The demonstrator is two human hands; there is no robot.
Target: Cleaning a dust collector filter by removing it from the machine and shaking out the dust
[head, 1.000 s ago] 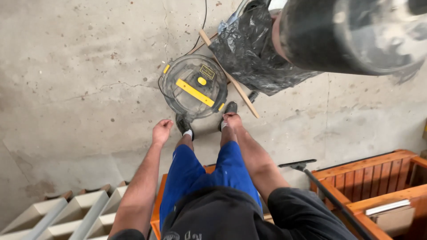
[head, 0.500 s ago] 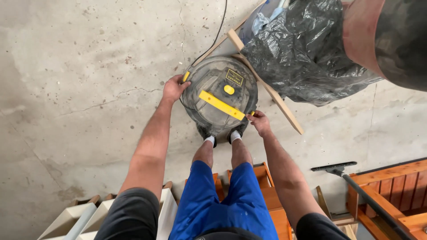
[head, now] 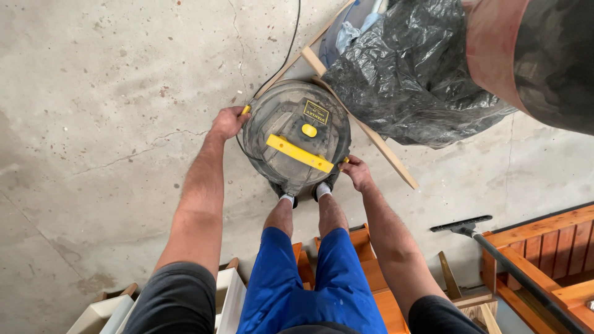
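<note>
A dusty grey canister vacuum (head: 296, 137), round, with a yellow bar handle and yellow side latches, is seen on the concrete floor (head: 105, 124) before the feet. It is gripped at its rim by the left hand (head: 228, 122) and right hand (head: 355, 172).

Fingers of both hands are hidden behind the vacuum (head: 296, 139) rim. Feet are mostly covered by the vacuum. The cable (head: 291, 46) is cut off at the top edge, the black bag (head: 408, 80) by the blurred arm (head: 532, 55) top right. The floor nozzle (head: 461, 226) pole runs off the bottom edge.
</note>
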